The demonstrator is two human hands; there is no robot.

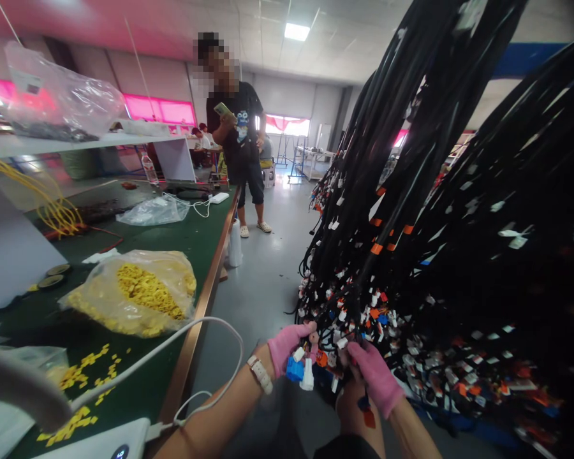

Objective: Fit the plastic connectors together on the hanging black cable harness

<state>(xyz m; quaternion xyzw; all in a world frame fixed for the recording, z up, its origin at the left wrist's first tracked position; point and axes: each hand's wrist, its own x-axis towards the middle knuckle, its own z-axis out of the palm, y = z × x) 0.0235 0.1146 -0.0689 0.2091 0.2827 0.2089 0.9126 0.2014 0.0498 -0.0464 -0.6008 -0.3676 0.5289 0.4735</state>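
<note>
My left hand (293,344), in a pink glove with bare fingertips, is closed around the cable ends of a black wire harness (358,280). Below its fingers hang a blue connector (294,369), a white connector (307,375) and an orange connector (322,358). My right hand (375,376), gloved the same way, pinches the harness's wires close to a small white connector (341,343). A dark wire with an orange-red end (368,418) dangles under that hand. What lies between the right fingertips is partly hidden.
More black harnesses (507,210) hang at the right. On the green table (205,245) at the left lies a bag of yellow pieces (148,290), with loose ones nearby. A white cable (172,338) loops past the table edge. A person (236,137) stands ahead holding a phone.
</note>
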